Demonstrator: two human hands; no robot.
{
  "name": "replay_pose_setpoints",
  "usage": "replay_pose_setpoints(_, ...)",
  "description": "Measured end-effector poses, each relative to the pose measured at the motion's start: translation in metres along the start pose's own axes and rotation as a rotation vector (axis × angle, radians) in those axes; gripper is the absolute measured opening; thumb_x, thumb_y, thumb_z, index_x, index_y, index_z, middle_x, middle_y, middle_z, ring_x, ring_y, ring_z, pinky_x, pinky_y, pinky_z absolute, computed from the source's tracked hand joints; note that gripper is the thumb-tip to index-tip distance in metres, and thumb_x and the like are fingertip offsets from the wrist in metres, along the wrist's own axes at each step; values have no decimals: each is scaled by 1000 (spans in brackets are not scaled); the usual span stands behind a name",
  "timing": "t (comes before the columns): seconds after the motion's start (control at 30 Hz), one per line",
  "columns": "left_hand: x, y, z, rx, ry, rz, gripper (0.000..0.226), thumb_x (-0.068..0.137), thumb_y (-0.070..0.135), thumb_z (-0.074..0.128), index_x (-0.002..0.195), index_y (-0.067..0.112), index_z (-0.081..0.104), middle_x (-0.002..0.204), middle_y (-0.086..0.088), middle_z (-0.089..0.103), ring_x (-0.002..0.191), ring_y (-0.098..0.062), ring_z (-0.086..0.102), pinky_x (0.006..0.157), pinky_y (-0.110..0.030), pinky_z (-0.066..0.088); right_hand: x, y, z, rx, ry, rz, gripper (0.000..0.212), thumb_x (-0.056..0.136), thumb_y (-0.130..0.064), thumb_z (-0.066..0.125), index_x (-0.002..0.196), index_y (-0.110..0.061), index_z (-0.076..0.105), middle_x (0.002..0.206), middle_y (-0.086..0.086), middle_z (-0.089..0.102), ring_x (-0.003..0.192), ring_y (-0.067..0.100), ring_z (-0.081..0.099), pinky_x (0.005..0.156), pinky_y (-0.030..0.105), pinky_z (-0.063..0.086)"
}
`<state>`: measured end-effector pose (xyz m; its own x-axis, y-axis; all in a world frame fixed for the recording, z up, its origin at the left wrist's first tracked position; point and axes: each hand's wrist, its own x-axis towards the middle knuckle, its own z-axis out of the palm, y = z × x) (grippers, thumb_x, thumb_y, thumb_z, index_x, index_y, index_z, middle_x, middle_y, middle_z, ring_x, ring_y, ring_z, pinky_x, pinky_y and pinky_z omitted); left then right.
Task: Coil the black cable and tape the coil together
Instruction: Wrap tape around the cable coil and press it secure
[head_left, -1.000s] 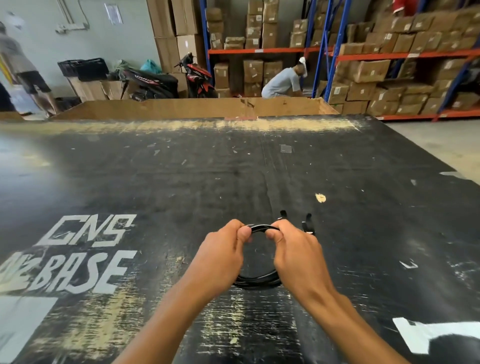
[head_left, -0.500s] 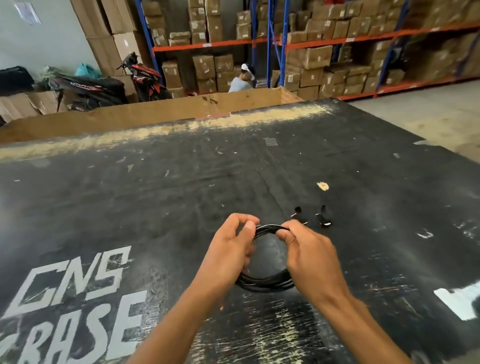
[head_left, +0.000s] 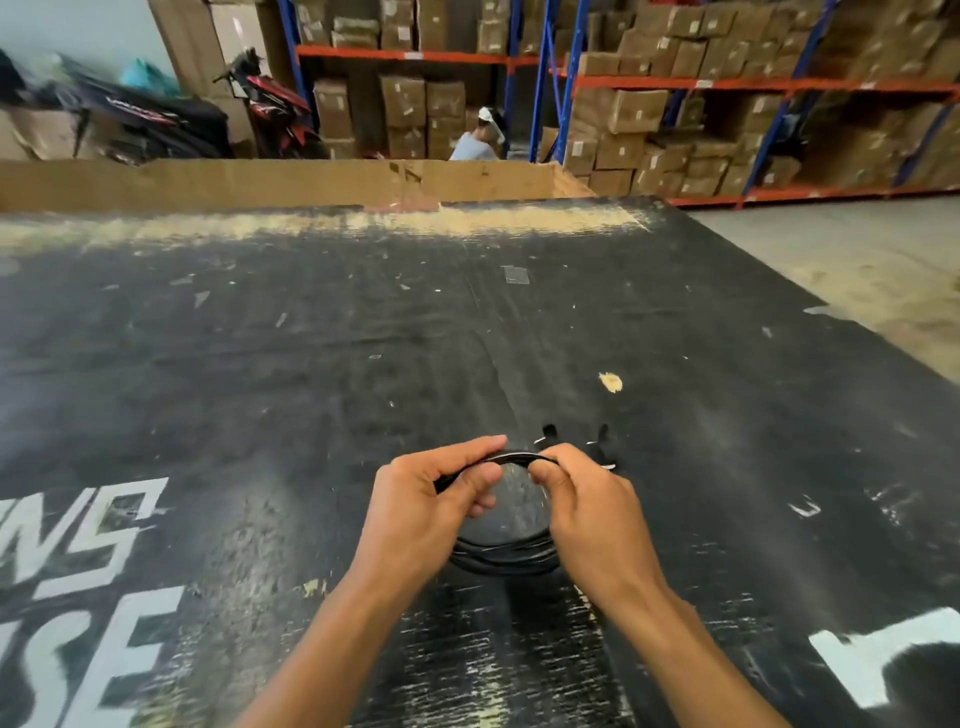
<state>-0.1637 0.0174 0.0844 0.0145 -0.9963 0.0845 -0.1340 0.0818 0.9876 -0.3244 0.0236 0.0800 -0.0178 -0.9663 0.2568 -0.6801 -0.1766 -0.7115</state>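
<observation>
The black cable (head_left: 501, 558), coiled, hangs between both hands above the desk (head_left: 311, 364). The left hand (head_left: 421, 514) and right hand (head_left: 587, 512) each pinch its top arc in a closed grip.

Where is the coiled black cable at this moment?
In the head view, the black cable coil sits low and centre, held between the left hand and right hand over the black table, its plug ends poking out beyond the right hand.

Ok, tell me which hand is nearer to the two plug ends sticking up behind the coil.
Right. The right hand pinches the black cable coil just in front of the plug ends, nearly touching them. The left hand grips the coil's opposite side, farther away.
</observation>
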Motion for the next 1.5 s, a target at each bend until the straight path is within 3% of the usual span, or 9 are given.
replay_pose_setpoints(0.2,6,-1,13,39,102,-35,23,88,12,71,99,30,79,62,12,74,57,-4,65,59,-13,50,20,15,-7,14,-128,-73,21,99,-26,49,79,-31,56,55,-9,51,54,12,50,52,31,36)
replay_pose_setpoints(0.4,13,-5,21,61,128,-78,19,90,13,70,96,28,80,62,7,74,59,-4,65,59,-13,51,27,24,-4,97,-147,-20,18,97,-25,52,87,-28,66,64,-4,63,65,12,61,64,36,48)
replay_pose_setpoints(0.53,25,-8,19,145,168,-71,19,88,20,72,87,38,79,63,-2,75,58,-7,65,66,-31,57,32,29,2,107,-157,-1,19,98,-24,50,91,-26,67,73,-6,67,67,10,62,68,38,52)
replay_pose_setpoints(0.7,39,-3,16,151,175,-54,17,88,21,72,86,36,79,57,8,71,56,-1,63,69,-25,54,36,29,1,263,-36,116,27,100,-34,47,107,-26,72,98,-13,73,94,2,66,86,25,51)
replay_pose_setpoints(0.8,48,-2,9,144,194,-48,17,88,19,72,87,34,80,62,7,75,57,-3,65,73,-30,57,42,46,3,128,84,237,25,98,-25,50,114,-19,69,105,-4,73,98,14,67,82,28,49)
replay_pose_setpoints(1.0,61,5,-8,104,247,-29,18,89,16,70,90,31,80,77,13,79,59,-4,68,71,-23,57,49,55,22,-86,-66,315,48,90,-13,64,136,-10,51,117,3,64,103,22,63,93,38,51)
replay_pose_setpoints(1.27,65,9,-26,95,316,-33,17,89,15,70,91,29,80,75,5,79,58,-4,67,66,-20,56,54,51,23,-249,-62,244,6,87,-19,68,82,-16,67,85,-3,61,70,14,55,64,25,40)
replay_pose_setpoints(1.37,65,10,-28,91,331,-37,17,89,15,70,91,28,80,74,6,79,58,-4,67,68,-22,57,50,42,12,-35,45,232,20,81,-15,70,65,-13,59,64,0,60,59,16,56,54,23,41)
replay_pose_setpoints(1.5,67,13,-27,101,330,-41,17,89,17,69,90,29,80,72,7,78,58,-3,66,69,-22,56,48,10,-14,443,171,212,15,84,-4,65,77,-17,63,66,1,69,55,23,67,49,33,56)
